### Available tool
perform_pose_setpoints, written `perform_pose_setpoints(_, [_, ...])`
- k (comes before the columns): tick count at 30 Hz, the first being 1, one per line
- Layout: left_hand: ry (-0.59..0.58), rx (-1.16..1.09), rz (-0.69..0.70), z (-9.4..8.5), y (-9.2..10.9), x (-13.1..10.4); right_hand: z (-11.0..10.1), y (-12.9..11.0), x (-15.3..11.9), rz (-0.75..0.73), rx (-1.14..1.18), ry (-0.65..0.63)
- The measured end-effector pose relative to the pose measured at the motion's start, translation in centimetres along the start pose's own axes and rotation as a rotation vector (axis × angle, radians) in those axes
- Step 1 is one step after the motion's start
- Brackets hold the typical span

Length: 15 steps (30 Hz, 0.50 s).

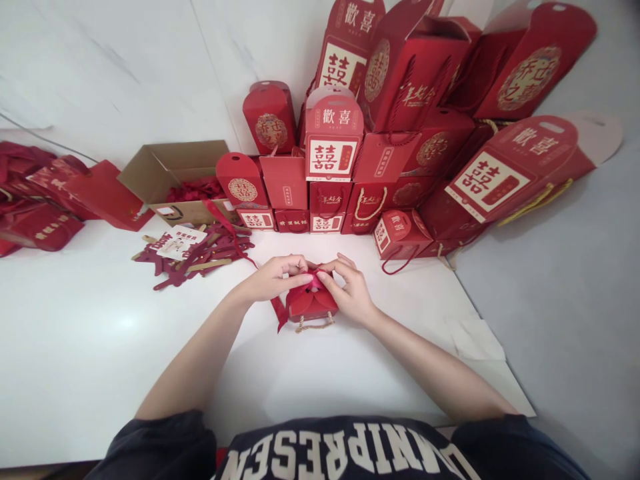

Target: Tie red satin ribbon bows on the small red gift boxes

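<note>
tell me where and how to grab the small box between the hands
Probably grip the small box by its beige rope handle, from the near side: the loop juts out uncovered, while left hand and right hand pinch the ribbon on top.

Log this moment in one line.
left hand: pinching shiny red ribbon | right hand: pinching same ribbon | beneath: small red cardboard box, beige rope handle

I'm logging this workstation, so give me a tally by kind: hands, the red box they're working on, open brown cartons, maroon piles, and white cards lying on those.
Hands: 2 (left hand, right hand)
Red box at the hands: 1
Open brown carton: 1
Maroon pile: 1
White card: 1
Total: 6
</note>
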<state>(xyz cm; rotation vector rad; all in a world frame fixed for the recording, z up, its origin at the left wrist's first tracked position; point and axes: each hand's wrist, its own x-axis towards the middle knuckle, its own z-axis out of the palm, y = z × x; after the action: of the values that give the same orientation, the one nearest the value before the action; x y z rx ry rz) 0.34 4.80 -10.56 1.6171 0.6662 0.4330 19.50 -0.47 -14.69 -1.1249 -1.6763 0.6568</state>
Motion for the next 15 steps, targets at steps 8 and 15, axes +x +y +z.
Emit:
perform_pose_setpoints(8, [-0.009,-0.068,-0.022,0.0,-0.2,0.1,-0.8,1.1,0.4,-0.226,-0.025,-0.097])
perform_pose_setpoints(15, [0.064,0.007,-0.02,0.4,0.0,0.4,-2.7,1.6,1.3,-0.405,-0.121,-0.321])
